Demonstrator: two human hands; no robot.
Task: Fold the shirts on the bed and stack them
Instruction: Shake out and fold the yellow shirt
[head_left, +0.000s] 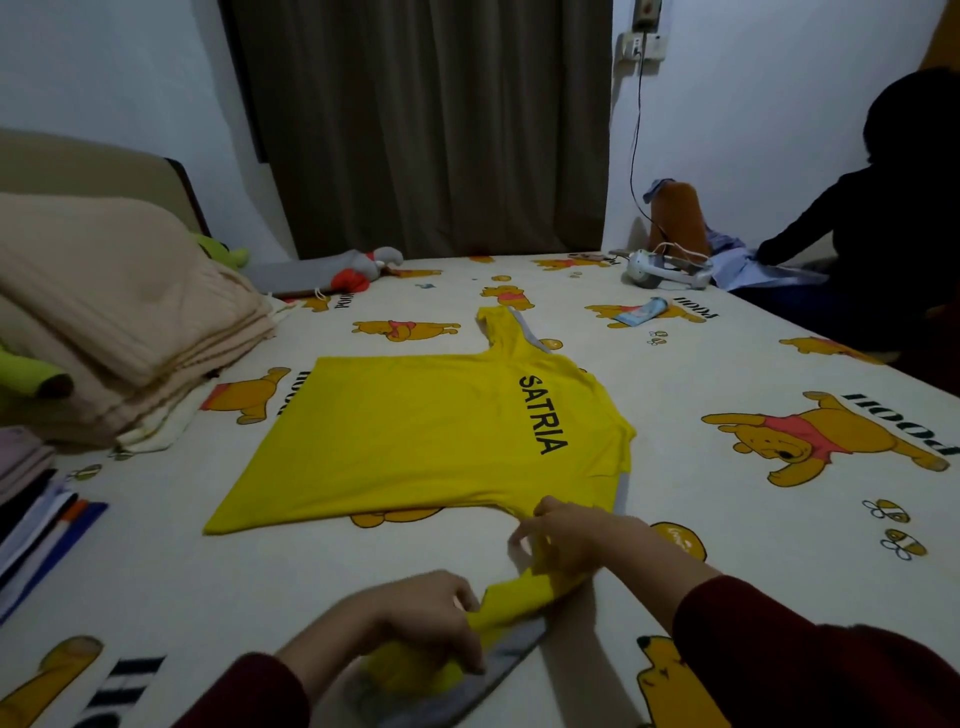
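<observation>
Bed sheet (675, 364) under yellow shirt (415, 431), near sleeve in both hands (571, 535).

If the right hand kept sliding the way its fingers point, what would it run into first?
The right hand points up-left across the bed, so it would likely meet the yellow shirt's flat body first; it already grips the near sleeve. Depth is hard to judge.
</observation>
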